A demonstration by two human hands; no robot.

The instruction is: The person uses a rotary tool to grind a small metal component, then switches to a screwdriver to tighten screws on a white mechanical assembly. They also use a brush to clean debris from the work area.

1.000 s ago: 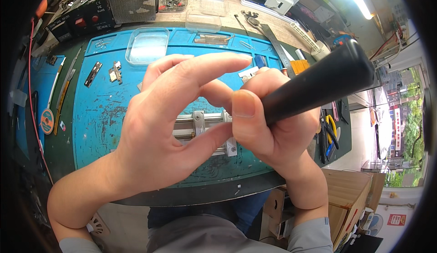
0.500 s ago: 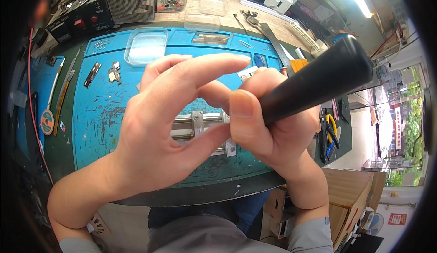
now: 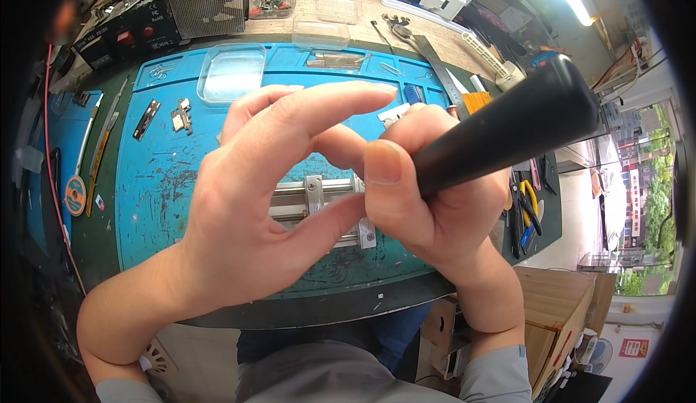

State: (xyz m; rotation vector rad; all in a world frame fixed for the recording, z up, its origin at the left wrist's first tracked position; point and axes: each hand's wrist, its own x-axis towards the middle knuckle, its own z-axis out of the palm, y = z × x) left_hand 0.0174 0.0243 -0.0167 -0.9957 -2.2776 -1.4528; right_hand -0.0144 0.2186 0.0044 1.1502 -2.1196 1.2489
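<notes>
The right hand is clenched around a thick black tool handle, thumb pressed along its near end, and holds it slanting up and away to the right, above the metal clamp fixture. That fixture lies on the blue mat at the middle of the worktop, mostly hidden beneath both hands. The left hand grasps nothing; its fingers are spread and curved, the thumb reaching under toward the fixture and the forefinger stretched over to the right knuckles. The tool's working tip is hidden, so I cannot tell where it meets the fixture. To do this well, I judge the left hand should steady the tip while the right keeps the handle in line. Left of the fixture lie small metal plates; behind it, a clear plastic tray; to its right, pliers.
</notes>
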